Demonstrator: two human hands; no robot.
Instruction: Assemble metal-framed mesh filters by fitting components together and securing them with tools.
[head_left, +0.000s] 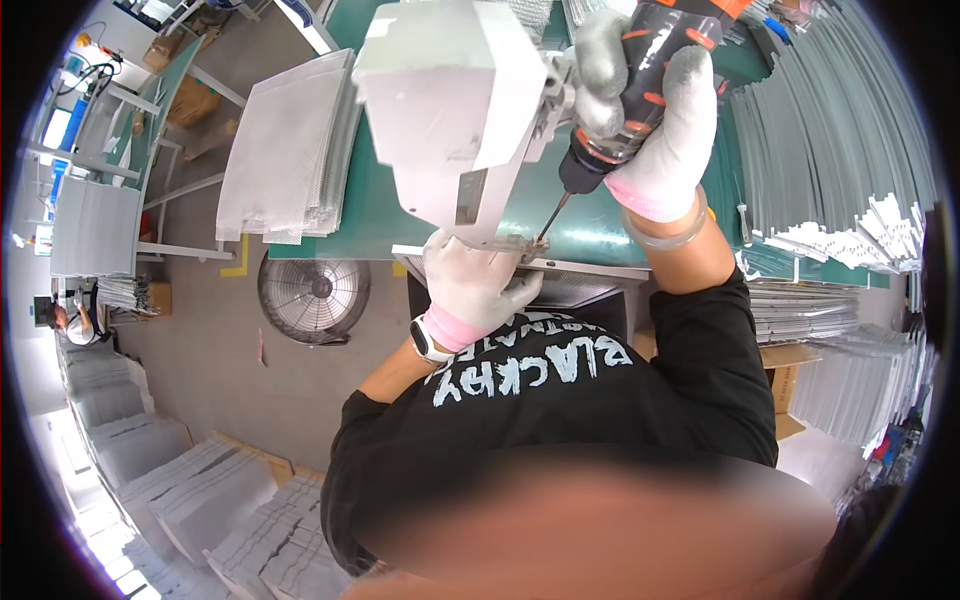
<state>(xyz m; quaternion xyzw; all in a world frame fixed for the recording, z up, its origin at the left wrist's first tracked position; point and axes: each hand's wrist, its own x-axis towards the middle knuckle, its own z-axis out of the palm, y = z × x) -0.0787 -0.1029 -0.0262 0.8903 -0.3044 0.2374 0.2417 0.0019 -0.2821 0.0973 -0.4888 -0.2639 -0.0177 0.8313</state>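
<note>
A black and orange cordless drill (640, 90) is held in my right hand (665, 150), which wears a white glove with a pink cuff. From the drill's chuck a long thin bit (553, 220) slants down to a small metal fitting (524, 249) at the lower edge of a large white angular housing (450, 110). My left hand (470, 283), gloved the same way, is closed at that lower edge beside the fitting. Its thumb points right, just below the bit's tip, and its fingertips are partly hidden by the housing. Under these lies a green work table (610, 225).
Thin pale mesh panels (285, 150) are stacked on the table's left. Many more panels (835, 130) stand in rows on the right. A round black floor fan (318, 295) is at the table's front left. Grey stacks (200, 490) line the lower left, and another person (80, 325) is far left.
</note>
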